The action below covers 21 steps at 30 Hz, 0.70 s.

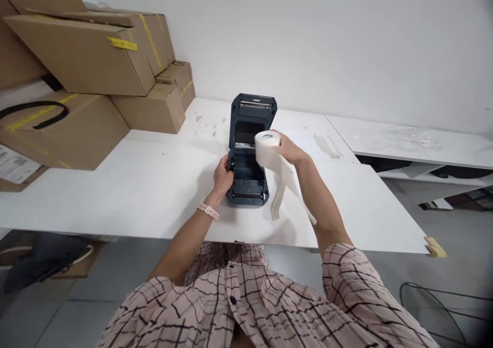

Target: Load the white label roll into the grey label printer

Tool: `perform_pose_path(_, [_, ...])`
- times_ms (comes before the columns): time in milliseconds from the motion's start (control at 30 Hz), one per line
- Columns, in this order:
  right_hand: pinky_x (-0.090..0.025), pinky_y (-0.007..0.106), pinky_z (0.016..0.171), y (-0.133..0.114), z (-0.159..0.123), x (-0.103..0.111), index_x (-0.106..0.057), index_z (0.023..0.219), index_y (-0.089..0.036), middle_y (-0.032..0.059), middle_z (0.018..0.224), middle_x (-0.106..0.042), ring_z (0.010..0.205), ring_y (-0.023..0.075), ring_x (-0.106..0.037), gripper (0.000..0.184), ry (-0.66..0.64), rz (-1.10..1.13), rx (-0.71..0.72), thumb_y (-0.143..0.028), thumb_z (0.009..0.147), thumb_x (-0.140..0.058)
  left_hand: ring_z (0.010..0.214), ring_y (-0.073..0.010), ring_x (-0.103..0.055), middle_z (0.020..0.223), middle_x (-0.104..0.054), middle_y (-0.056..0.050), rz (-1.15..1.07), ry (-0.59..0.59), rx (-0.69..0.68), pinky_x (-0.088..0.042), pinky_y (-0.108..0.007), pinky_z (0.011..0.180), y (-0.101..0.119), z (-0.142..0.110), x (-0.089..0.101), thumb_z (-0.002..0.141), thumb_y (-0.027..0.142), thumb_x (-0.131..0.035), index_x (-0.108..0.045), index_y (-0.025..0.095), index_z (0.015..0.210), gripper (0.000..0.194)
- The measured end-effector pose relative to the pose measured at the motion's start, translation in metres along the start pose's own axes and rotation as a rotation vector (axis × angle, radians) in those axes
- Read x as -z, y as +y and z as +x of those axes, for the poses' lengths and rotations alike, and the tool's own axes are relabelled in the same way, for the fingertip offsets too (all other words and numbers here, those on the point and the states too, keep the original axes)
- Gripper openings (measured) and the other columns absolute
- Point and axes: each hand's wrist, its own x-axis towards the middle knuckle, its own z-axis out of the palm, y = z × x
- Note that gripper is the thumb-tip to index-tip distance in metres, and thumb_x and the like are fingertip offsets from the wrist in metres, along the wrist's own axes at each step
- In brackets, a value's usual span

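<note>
A dark label printer (246,187) stands on the white table with its lid (253,112) raised and its inside showing. My left hand (223,176) grips the printer's left side, thumb over the edge. In my right hand (288,146) is a roll of white labels (265,150), held just above the right part of the printer's bay. A loose strip (280,188) hangs from the roll toward the table. Part of the bay is hidden behind the roll, and most of my right fingers are out of sight behind it.
Several cardboard boxes (88,55) with yellow tape are stacked on the left of the table (165,204). A black cable (38,109) loops over one box. Clear plastic film (418,137) lies on the right tabletop. A foam guard (436,246) covers the near right corner.
</note>
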Motion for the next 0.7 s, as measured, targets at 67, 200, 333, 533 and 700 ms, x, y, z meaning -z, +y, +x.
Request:
perform_pose_path(67, [-0.054,0.047,0.099,-0.020,0.011,-0.019,-0.067,0.120,-0.024,0.0077,0.122,-0.074,0.114,0.0337,-0.067,0.075,-0.194,-0.283,0.017,-0.051,0.054,-0.091,0.135,-0.0257,-0.061,0.147,-0.064,-0.009,-0.027,0.017,-0.001,-0.045,-0.043,0.118,-0.003,0.001,-0.001,0.071,0.001,-0.061,-0.052,0.024,0.150,0.083])
perform_pose_path(200, [-0.054,0.048,0.095,-0.034,0.027,-0.058,-0.062,0.125,-0.022,0.0125,0.124,-0.072,0.114,0.0378,-0.068,0.075,-0.471,-0.783,-0.035,-0.053,0.062,-0.089,0.137,-0.0271,-0.059,0.143,-0.067,-0.009,-0.050,0.035,0.018,-0.041,-0.046,0.121,-0.007,0.004,-0.004,0.070,0.000,-0.062,-0.049,0.024,0.152,0.086])
perform_pose_path(333, [-0.055,0.047,0.093,-0.023,0.036,-0.080,-0.061,0.126,-0.021,0.0142,0.127,-0.072,0.115,0.0396,-0.069,0.072,-0.518,-0.909,-0.061,-0.053,0.067,-0.087,0.139,-0.0278,-0.057,0.142,-0.067,-0.009,-0.061,0.035,0.003,-0.040,-0.045,0.123,-0.008,0.004,-0.005,0.070,0.000,-0.061,-0.050,0.024,0.151,0.085])
perform_pose_path(533, [-0.050,0.051,0.108,-0.010,0.021,-0.086,-0.052,0.146,-0.018,0.0171,0.149,-0.060,0.135,0.0398,-0.059,0.071,-0.499,-0.944,0.005,-0.047,0.086,-0.075,0.136,-0.0280,-0.059,0.142,-0.067,-0.010,-0.035,0.031,0.018,-0.042,-0.047,0.120,-0.007,0.002,-0.004,0.071,-0.001,-0.058,-0.049,0.023,0.151,0.084])
perform_pose_path(700, [-0.044,0.055,0.118,-0.005,-0.060,-0.102,-0.052,0.149,-0.016,0.0164,0.155,-0.056,0.147,0.0351,-0.048,0.050,-0.231,-0.922,0.277,-0.037,0.104,-0.052,0.136,-0.0271,-0.060,0.146,-0.064,-0.011,-0.003,0.026,-0.001,-0.042,-0.047,0.120,-0.008,0.001,-0.003,0.071,-0.002,-0.054,-0.048,0.022,0.152,0.084])
